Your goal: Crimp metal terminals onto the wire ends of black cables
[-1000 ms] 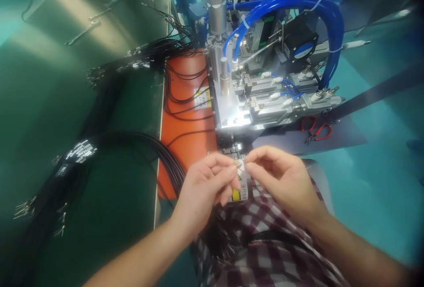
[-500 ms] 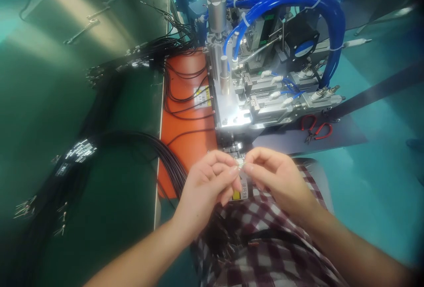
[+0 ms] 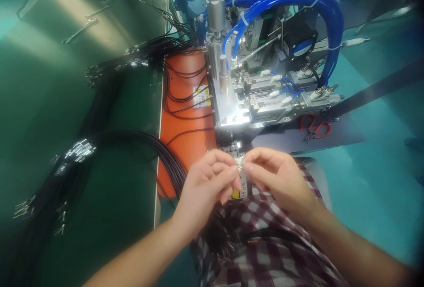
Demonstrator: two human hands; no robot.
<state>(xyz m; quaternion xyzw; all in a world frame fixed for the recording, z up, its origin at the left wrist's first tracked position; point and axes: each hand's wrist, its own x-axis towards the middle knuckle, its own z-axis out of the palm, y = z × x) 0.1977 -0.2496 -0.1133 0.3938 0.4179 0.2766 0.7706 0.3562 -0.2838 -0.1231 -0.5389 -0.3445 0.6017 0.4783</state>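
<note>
My left hand (image 3: 212,176) and my right hand (image 3: 273,170) meet in front of the machine, both pinched closed. Between the fingertips are thin, pale wire ends (image 3: 240,164), fanned slightly apart. The cable they belong to is hidden by my left hand. A bundle of black cables (image 3: 170,163) runs from the green table toward my left wrist. More dark cables with bare ends (image 3: 225,238) lie on my lap, over the checked cloth (image 3: 268,260).
A metal machine (image 3: 232,101) with thick blue hoses (image 3: 334,22) stands ahead. Several black cables cross its orange side plate (image 3: 188,132). Red-handled cutters (image 3: 313,130) rest at its right. Cable bundles (image 3: 79,151) lie across the green table (image 3: 109,190).
Both hands stay almost in place, the fingertips shifting only slightly at the wire ends. The view has moved a little.
</note>
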